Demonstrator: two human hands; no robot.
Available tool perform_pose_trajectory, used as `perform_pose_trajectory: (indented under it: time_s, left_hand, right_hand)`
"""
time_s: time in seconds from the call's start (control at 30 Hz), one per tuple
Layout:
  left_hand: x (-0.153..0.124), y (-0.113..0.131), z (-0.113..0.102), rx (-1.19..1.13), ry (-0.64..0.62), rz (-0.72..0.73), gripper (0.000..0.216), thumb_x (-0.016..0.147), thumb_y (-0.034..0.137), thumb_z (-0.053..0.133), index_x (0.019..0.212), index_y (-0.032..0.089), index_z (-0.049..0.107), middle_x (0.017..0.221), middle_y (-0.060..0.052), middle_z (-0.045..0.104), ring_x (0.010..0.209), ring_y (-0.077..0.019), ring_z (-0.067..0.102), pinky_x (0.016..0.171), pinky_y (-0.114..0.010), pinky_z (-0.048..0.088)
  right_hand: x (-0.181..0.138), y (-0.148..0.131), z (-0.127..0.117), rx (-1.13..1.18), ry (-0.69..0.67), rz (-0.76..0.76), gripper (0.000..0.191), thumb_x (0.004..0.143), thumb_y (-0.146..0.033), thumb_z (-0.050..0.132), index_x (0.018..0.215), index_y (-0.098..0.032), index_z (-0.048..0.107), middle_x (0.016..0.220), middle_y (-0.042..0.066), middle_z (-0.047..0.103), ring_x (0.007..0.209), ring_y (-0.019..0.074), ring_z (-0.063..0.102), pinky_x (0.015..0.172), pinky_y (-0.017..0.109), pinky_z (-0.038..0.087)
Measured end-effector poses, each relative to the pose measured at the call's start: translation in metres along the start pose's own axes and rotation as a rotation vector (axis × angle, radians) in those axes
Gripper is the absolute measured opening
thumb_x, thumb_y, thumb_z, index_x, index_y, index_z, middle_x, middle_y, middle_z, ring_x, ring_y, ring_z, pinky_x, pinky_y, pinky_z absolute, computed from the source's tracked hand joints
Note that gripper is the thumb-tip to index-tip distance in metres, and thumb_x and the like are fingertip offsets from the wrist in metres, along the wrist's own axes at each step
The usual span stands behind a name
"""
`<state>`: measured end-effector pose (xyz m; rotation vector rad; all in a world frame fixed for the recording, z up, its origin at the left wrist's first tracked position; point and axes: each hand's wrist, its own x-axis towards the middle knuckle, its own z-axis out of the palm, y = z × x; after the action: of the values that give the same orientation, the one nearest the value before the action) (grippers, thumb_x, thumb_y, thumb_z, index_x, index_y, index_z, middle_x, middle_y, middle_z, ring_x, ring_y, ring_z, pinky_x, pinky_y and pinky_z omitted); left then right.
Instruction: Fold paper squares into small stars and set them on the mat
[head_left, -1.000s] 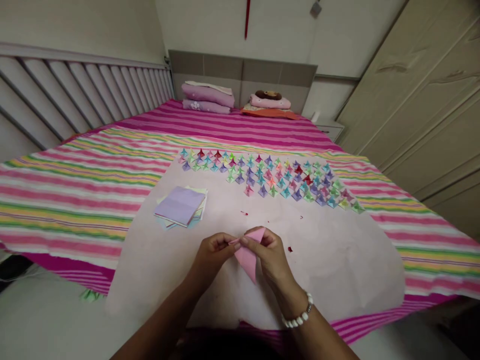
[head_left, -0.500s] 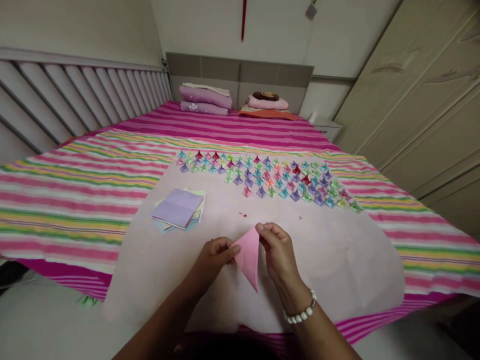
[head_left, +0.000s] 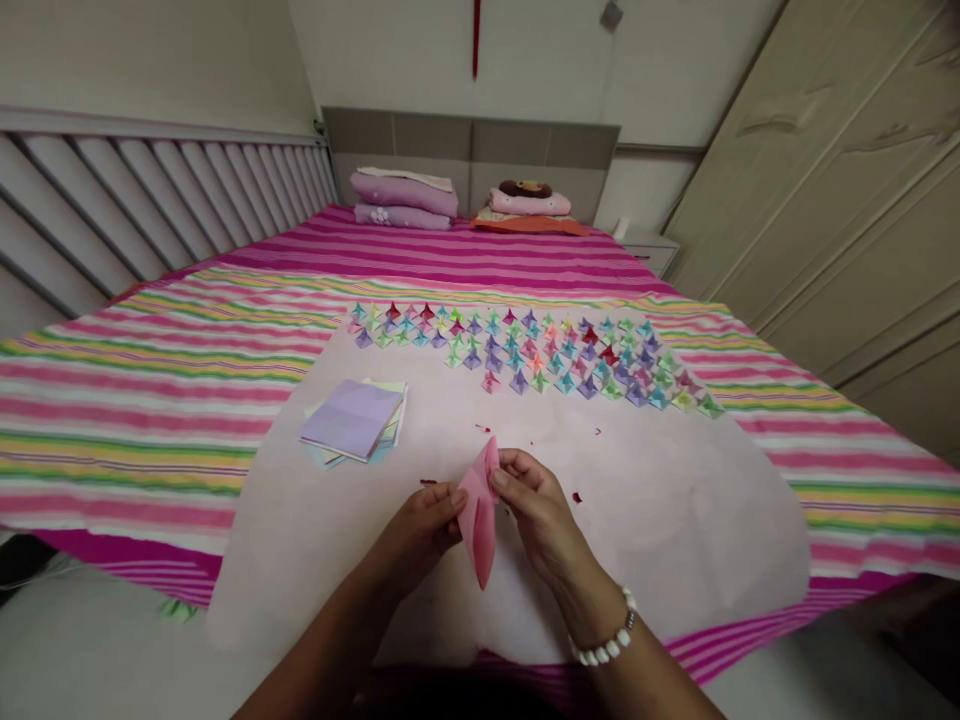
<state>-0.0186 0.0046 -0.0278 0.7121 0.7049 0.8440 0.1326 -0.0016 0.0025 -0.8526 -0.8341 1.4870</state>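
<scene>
Between my two hands is a sheet of pink origami paper [head_left: 477, 520], folded and partly opened, with a pocket showing along its front. My left hand [head_left: 427, 520] pinches its left edge between thumb and fingers. My right hand [head_left: 532, 500], with a white bead bracelet [head_left: 606, 645] at the wrist, grips the right edge near the upper point. The paper is held above a pale board [head_left: 660, 530]. To the left of my left hand lies a stack of square paper [head_left: 352, 418], a lilac sheet on top.
Rows of small folded paper cranes [head_left: 540, 355] in many colours stand along the board's far side. Small dark red scraps [head_left: 577, 497] lie near my right hand. The board rests on a striped bed cover [head_left: 150, 400]. Folded bedding [head_left: 405, 200] sits by the headboard [head_left: 435, 140].
The pink paper has gone from a flat triangle to a partly opened, narrower shape. My right hand has moved slightly down and left. Scraps once behind the hands now show.
</scene>
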Motion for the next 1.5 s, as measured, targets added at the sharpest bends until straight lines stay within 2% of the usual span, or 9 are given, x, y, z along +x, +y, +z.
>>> perform_pose_trajectory:
  time_s: [0.4, 0.57, 0.7, 0.8, 1.0, 1.17, 1.27, 1.37, 1.5]
  left_hand:
    - [0.0, -0.001, -0.001, 0.02, 0.014, -0.008, 0.036, 0.073, 0.04, 0.072, 0.061, 0.013, 0.051, 0.054, 0.005, 0.041, 0.05, -0.005, 0.033, 0.051, -0.018, 0.029]
    - [0.0, 0.0, 0.0, 0.142, 0.118, 0.044, 0.034, 0.071, 0.039, 0.073, 0.061, 0.014, 0.053, 0.053, 0.005, 0.043, 0.051, -0.0054, 0.033, 0.05, -0.018, 0.027]
    - [0.002, -0.002, 0.0, 0.213, 0.21, 0.092, 0.029, 0.07, 0.039, 0.073, 0.067, 0.014, 0.058, 0.054, 0.005, 0.048, 0.051, -0.0059, 0.038, 0.052, -0.018, 0.03]
    - [0.005, -0.003, 0.003, 0.297, 0.27, 0.125, 0.029, 0.07, 0.041, 0.072, 0.078, 0.014, 0.063, 0.061, 0.003, 0.055, 0.057, -0.0084, 0.047, 0.058, -0.021, 0.036]
    - [0.002, 0.002, 0.016, 0.508, 0.311, 0.228, 0.04, 0.077, 0.05, 0.059, 0.092, 0.013, 0.066, 0.065, -0.001, 0.06, 0.061, -0.0137, 0.053, 0.058, -0.025, 0.041]
    - [-0.003, 0.002, 0.023, 0.696, 0.309, 0.215, 0.043, 0.074, 0.039, 0.064, 0.11, 0.016, 0.06, 0.085, -0.003, 0.066, 0.061, -0.0143, 0.056, 0.054, -0.025, 0.042]
    - [-0.006, 0.002, 0.022, 0.764, 0.369, 0.251, 0.035, 0.076, 0.029, 0.06, 0.11, 0.019, 0.062, 0.098, -0.005, 0.067, 0.081, -0.0191, 0.062, 0.072, -0.03, 0.047]
    - [-0.007, 0.003, 0.019, 0.749, 0.453, 0.26, 0.042, 0.07, 0.017, 0.061, 0.112, 0.017, 0.062, 0.108, -0.008, 0.067, 0.095, -0.0221, 0.062, 0.083, -0.032, 0.046]
    - [-0.007, 0.006, 0.015, 0.607, 0.442, 0.227, 0.048, 0.062, 0.008, 0.062, 0.108, 0.018, 0.066, 0.104, -0.007, 0.069, 0.07, -0.0163, 0.062, 0.063, -0.027, 0.046]
  right_hand:
    - [0.0, 0.003, -0.004, -0.035, 0.034, 0.039, 0.019, 0.068, -0.029, 0.073, 0.084, -0.019, 0.069, 0.068, -0.001, 0.061, 0.062, 0.013, 0.051, 0.061, 0.025, 0.04]
    - [0.002, 0.008, -0.006, -0.125, -0.01, -0.009, 0.014, 0.065, -0.025, 0.071, 0.076, -0.02, 0.065, 0.068, -0.001, 0.062, 0.063, 0.0139, 0.053, 0.06, 0.024, 0.04]
    - [0.004, 0.018, -0.009, -0.263, 0.004, -0.001, 0.009, 0.065, -0.024, 0.065, 0.068, -0.018, 0.06, 0.056, -0.005, 0.053, 0.05, 0.0095, 0.042, 0.049, 0.022, 0.032]
    - [0.005, 0.025, -0.011, -0.42, 0.044, -0.07, 0.006, 0.067, -0.023, 0.059, 0.066, -0.018, 0.057, 0.054, -0.006, 0.047, 0.048, 0.009, 0.037, 0.047, 0.022, 0.028]
    - [0.003, 0.032, -0.011, -0.687, 0.106, -0.296, 0.01, 0.073, -0.017, 0.052, 0.064, -0.019, 0.055, 0.061, -0.003, 0.05, 0.057, 0.0123, 0.045, 0.052, 0.024, 0.035]
    - [-0.002, 0.026, -0.008, -0.788, 0.049, -0.411, 0.013, 0.075, -0.013, 0.053, 0.069, -0.019, 0.063, 0.069, 0.0, 0.058, 0.065, 0.0151, 0.053, 0.059, 0.026, 0.04]
    - [-0.003, 0.024, -0.006, -0.774, 0.035, -0.405, 0.019, 0.073, -0.009, 0.052, 0.074, -0.02, 0.067, 0.072, 0.002, 0.06, 0.067, 0.0161, 0.055, 0.061, 0.027, 0.042]
    - [-0.003, 0.025, -0.006, -0.71, 0.039, -0.373, 0.024, 0.072, -0.007, 0.051, 0.078, -0.021, 0.069, 0.077, 0.003, 0.062, 0.071, 0.0171, 0.058, 0.062, 0.028, 0.044]
    - [0.001, 0.027, -0.012, -0.565, 0.062, -0.329, 0.03, 0.065, -0.005, 0.05, 0.078, -0.024, 0.071, 0.082, 0.002, 0.065, 0.078, 0.0186, 0.059, 0.068, 0.03, 0.045]
